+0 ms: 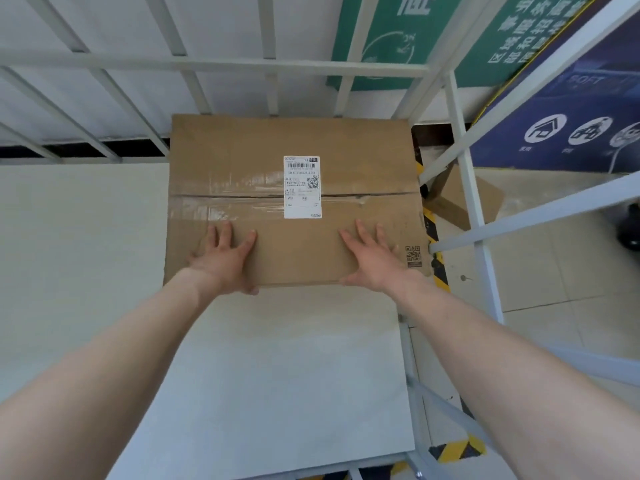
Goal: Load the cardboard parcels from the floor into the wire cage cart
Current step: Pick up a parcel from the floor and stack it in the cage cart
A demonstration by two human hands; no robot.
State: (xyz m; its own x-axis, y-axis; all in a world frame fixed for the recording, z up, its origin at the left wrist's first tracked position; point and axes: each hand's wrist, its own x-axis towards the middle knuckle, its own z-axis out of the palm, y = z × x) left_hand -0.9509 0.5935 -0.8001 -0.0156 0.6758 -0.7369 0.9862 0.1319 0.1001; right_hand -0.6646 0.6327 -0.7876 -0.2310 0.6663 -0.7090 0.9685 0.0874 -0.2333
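A large brown cardboard parcel (242,150) with a white shipping label (302,187) and clear tape along its seam lies flat on the pale floor panel of the wire cage cart (214,64), pushed against the cart's back right corner. My left hand (223,259) presses flat on the parcel's near left part, fingers spread, thumb at the near edge. On the near right part lies my right hand (372,258), also flat with its fingers spread.
The cart's white bars (460,161) stand at the back and right. Outside the right side, another cardboard parcel (485,199) lies on the tiled floor beside yellow-black hazard tape (433,223). Green and blue banners hang behind. The cart's floor panel (86,237) stretches left and near.
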